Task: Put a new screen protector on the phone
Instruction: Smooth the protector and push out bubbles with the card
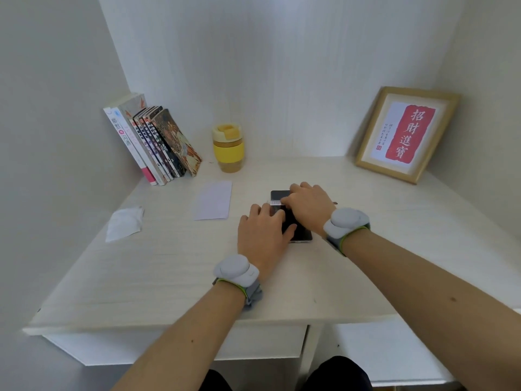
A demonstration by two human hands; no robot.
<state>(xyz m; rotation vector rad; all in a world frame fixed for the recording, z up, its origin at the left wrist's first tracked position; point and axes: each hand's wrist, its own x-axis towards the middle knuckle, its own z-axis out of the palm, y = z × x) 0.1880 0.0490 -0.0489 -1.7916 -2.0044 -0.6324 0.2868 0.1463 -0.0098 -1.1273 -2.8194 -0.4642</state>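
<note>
A black phone [301, 234] lies flat on the white desk [174, 266], screen up, its far end showing at the top. My left hand [260, 235] rests on the phone's left side with fingers laid over it and the thumb on the screen. My right hand [306, 206] covers the phone's upper half and pinches a small pale strip [275, 203] lying across the screen, possibly a tab or scraper. The middle of the screen is hidden under both hands.
A white envelope-like sheet [212, 200] lies left of the phone, and a torn white packet [124, 222] farther left. Leaning books [153, 145] and a yellow cup [228, 148] stand at the back; a framed print [406, 134] leans at the back right.
</note>
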